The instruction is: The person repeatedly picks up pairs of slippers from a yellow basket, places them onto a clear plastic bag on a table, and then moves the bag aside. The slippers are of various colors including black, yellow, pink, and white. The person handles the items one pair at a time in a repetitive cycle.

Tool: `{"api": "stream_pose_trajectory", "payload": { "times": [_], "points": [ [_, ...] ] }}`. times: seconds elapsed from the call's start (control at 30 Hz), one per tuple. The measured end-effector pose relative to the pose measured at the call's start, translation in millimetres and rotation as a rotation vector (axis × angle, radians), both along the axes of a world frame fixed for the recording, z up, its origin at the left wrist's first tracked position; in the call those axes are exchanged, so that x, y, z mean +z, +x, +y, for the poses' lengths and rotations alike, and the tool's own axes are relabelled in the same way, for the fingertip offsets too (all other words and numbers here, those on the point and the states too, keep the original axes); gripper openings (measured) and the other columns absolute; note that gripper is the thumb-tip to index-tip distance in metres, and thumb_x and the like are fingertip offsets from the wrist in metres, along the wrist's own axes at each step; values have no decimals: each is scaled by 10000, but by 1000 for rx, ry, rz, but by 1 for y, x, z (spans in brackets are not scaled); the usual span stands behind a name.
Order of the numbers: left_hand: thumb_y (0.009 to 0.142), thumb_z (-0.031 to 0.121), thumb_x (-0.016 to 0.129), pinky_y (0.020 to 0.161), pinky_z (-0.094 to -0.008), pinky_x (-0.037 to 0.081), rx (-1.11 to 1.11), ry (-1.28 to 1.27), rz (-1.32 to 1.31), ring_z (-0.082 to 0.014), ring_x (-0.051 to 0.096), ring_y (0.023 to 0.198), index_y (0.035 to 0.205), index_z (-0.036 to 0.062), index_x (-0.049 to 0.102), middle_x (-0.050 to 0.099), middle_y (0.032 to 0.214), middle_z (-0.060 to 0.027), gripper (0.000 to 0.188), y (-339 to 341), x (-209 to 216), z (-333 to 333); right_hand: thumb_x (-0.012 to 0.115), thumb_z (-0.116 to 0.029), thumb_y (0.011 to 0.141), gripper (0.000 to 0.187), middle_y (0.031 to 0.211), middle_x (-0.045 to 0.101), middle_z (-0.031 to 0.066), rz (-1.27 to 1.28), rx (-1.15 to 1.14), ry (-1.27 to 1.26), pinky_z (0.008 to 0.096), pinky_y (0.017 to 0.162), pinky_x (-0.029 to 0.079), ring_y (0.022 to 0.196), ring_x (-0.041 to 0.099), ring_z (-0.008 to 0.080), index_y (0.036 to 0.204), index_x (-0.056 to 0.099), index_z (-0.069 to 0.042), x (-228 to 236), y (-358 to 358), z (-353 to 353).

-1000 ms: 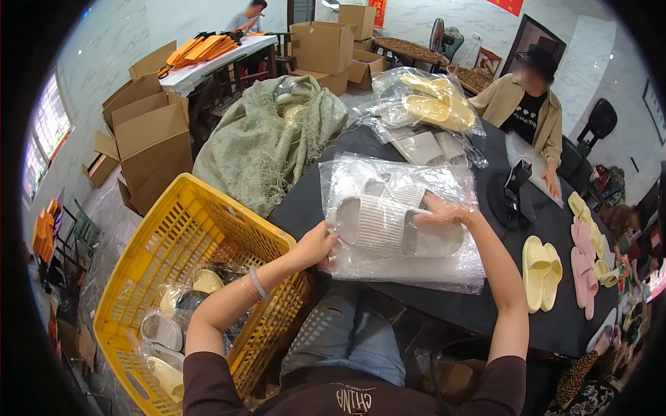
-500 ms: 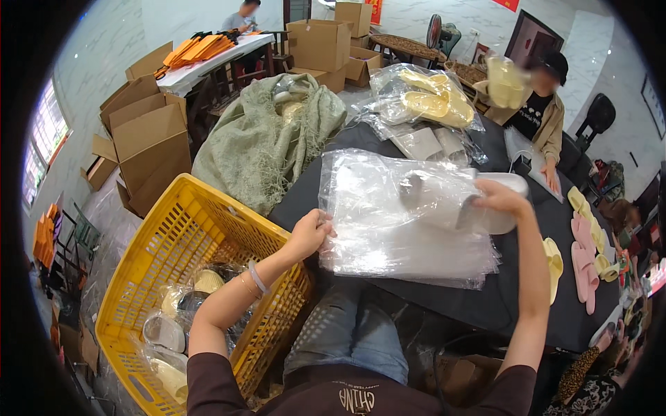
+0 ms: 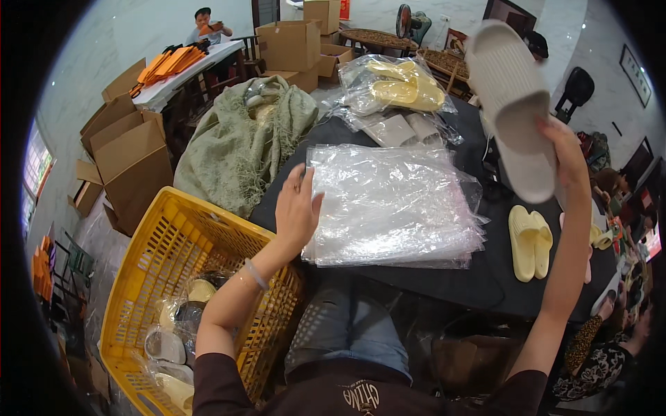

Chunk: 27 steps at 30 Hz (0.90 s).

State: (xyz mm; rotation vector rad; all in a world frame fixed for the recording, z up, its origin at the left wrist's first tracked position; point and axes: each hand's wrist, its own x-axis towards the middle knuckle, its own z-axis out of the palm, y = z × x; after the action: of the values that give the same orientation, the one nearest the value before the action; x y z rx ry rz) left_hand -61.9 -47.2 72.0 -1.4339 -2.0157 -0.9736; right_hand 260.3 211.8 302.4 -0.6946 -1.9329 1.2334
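Note:
In my right hand [image 3: 567, 154] is a light grey slide slipper [image 3: 510, 90], raised upright above the table's right side. My fingers grip it by its strap, and whether a second slipper lies behind it cannot be told. My left hand [image 3: 297, 208] is open, fingers spread, at the left edge of a stack of clear plastic bags [image 3: 388, 208]. The stack lies flat on the black-covered table [image 3: 444, 291] in front of me. A pale yellow pair of slippers [image 3: 529, 243] stands right of the bags.
Bagged yellow slippers [image 3: 409, 91] and bagged grey slippers [image 3: 390, 130] lie beyond the stack. A yellow crate [image 3: 149, 270] holding bagged slippers stands at my left, near a green woven sack [image 3: 236, 139]. Cardboard boxes [image 3: 132, 152] are further left. The grey slipper mostly hides a person across the table.
My right hand has lifted the grey slipper up and right, away from the bags. My left hand has let go of the bag edge and opened. The view has shifted slightly.

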Motion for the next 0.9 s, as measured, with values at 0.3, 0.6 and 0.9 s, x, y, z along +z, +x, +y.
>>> {"api": "stream_pose_trajectory", "payload": {
  "times": [0.3, 0.6, 0.9],
  "points": [
    [974, 430, 300, 1124, -464, 160, -8, -512, -108, -290, 233, 1388, 1423, 51, 295, 305, 1474, -153, 587, -15, -46, 71, 541, -305, 892, 394, 1043, 623, 172, -604, 157, 402, 334, 819, 466, 974, 603, 234, 1115, 554, 19, -46, -157, -93],
    [893, 386, 383, 1127, -481, 158, 48, -602, -71, -374, 234, 1373, 1404, 4, 321, 321, 1444, -225, 641, -2, -83, 59, 508, -466, 869, 594, 937, 638, 288, -736, -16, 330, 448, 872, 456, 962, 610, 405, 969, 608, 111, -232, -190, -75],
    [882, 425, 396, 1128, -508, 97, 95, -560, -52, -387, 92, 1409, 1423, 44, 318, 236, 1479, -245, 667, -3, -84, 56, 539, -606, 815, 581, 909, 654, 202, -547, -740, 567, 452, 800, 486, 916, 635, 343, 901, 672, -48, -195, -146, 67]
  ]
}}
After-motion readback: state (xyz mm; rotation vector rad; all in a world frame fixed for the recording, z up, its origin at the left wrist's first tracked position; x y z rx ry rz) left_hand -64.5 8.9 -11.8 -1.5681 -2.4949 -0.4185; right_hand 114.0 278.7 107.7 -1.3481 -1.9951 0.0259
